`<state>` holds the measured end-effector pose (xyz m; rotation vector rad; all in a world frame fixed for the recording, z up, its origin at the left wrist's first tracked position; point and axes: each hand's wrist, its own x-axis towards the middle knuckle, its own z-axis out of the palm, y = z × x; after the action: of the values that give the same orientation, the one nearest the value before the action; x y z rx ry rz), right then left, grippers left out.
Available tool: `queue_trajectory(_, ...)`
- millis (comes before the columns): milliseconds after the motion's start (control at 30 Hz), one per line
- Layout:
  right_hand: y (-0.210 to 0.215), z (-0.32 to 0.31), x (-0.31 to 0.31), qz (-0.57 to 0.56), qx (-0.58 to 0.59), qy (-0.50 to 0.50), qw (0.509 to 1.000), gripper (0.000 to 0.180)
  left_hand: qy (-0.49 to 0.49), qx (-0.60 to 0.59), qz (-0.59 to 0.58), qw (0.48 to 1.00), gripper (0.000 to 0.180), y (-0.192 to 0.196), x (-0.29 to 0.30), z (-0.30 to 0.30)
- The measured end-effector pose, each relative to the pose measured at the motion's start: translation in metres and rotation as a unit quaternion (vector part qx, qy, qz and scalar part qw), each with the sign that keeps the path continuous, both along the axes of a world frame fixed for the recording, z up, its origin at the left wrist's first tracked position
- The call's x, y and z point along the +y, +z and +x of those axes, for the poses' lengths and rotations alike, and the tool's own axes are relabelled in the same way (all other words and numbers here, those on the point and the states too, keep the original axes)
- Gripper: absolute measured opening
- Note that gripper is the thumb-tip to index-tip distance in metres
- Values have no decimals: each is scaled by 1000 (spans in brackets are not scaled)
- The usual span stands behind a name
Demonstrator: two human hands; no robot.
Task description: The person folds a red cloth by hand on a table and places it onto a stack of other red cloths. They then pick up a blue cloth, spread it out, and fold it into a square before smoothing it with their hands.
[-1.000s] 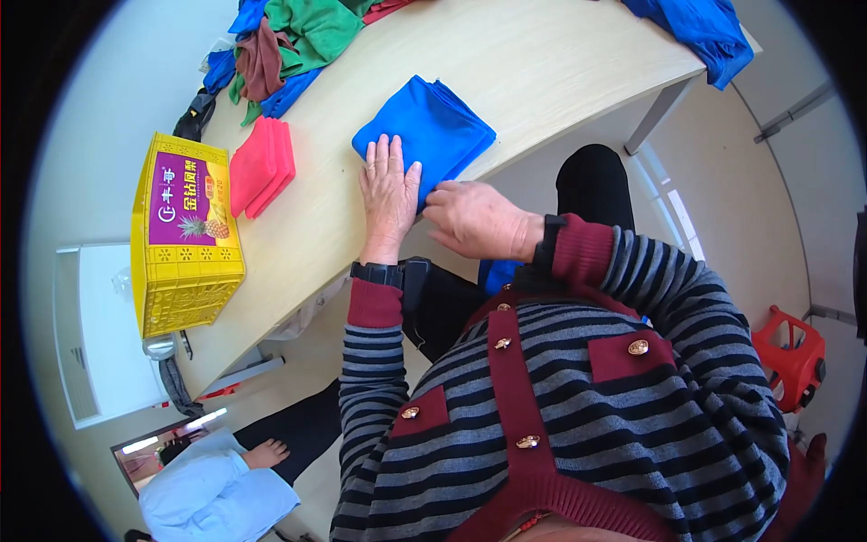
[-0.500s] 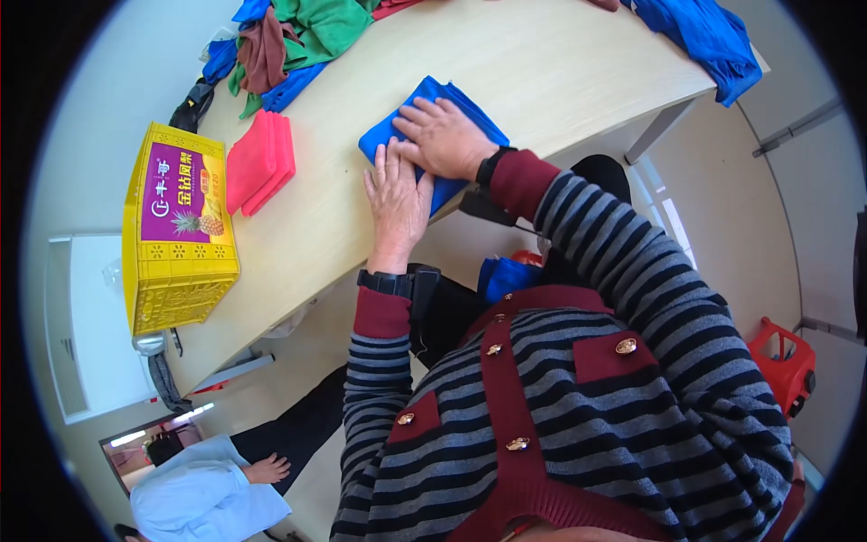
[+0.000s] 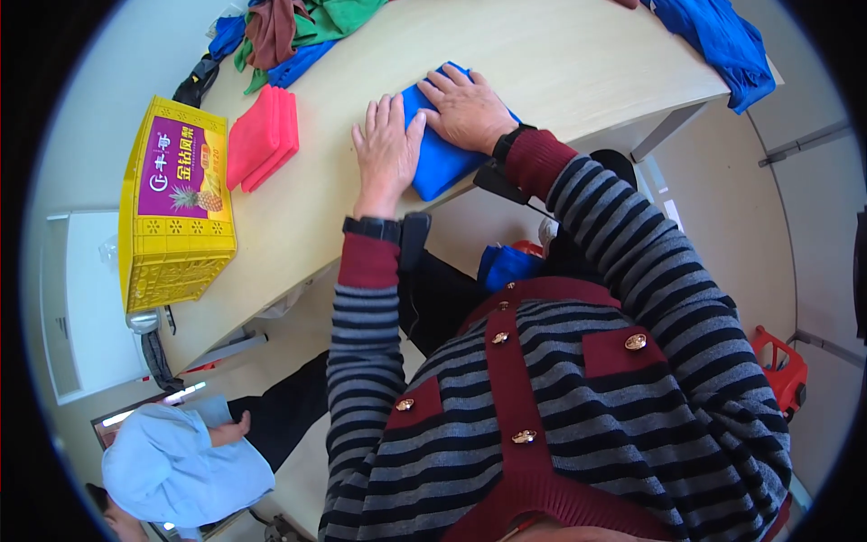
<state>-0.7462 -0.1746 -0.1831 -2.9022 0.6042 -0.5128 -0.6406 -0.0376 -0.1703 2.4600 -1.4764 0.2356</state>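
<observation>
A folded blue cloth (image 3: 440, 166) lies near the front edge of the pale table. On its upper right part, my right hand (image 3: 467, 110) rests flat with the fingers spread. My left hand (image 3: 387, 149) is at the cloth's left side, fingers stretched out and apart, its thumb side along the cloth's edge. Neither hand grips anything. To the left sits a small stack of folded pink-red cloths (image 3: 263, 138).
A yellow crate (image 3: 181, 262) with a purple label stands at the table's left end. Crumpled green, brown and blue cloths (image 3: 312, 32) are heaped at the far left. More blue cloth (image 3: 718, 45) hangs over the far right corner. A person in light blue (image 3: 185, 461) is at lower left.
My left hand has slid from on top of the blue cloth to its left edge. My right hand still lies on the cloth. The person at lower left has shifted posture.
</observation>
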Motion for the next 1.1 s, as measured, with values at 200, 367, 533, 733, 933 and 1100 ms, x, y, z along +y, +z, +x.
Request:
queue_trajectory(200, -13, 10, -6, -7, -43, -26, 999, 56, 41, 52, 27, 997, 67, -11, -5, 18)
queue_trajectory(367, -19, 8, -5, -15, -54, -36, 998, 54, 37, -30, -10, 999, 64, -10, 16, -6)
queue_trajectory(533, -5, 3, -3, -10, -34, -15, 999, 55, -55, -1, -37, 998, 62, -28, 38, -43)
queue_trajectory(733, 9, -6, 19, -110, -87, 22, 990, 55, -38, 2, -13, 999, 65, -24, 50, -57)
queue_trajectory(933, -3, -7, 72, 45, -136, 108, 984, 54, -19, 275, 49, 960, 71, -9, 42, -63)
queue_trajectory(1100, -8, -19, 36, 12, -62, 87, 994, 56, -41, -23, -9, 999, 74, -24, 50, -62)
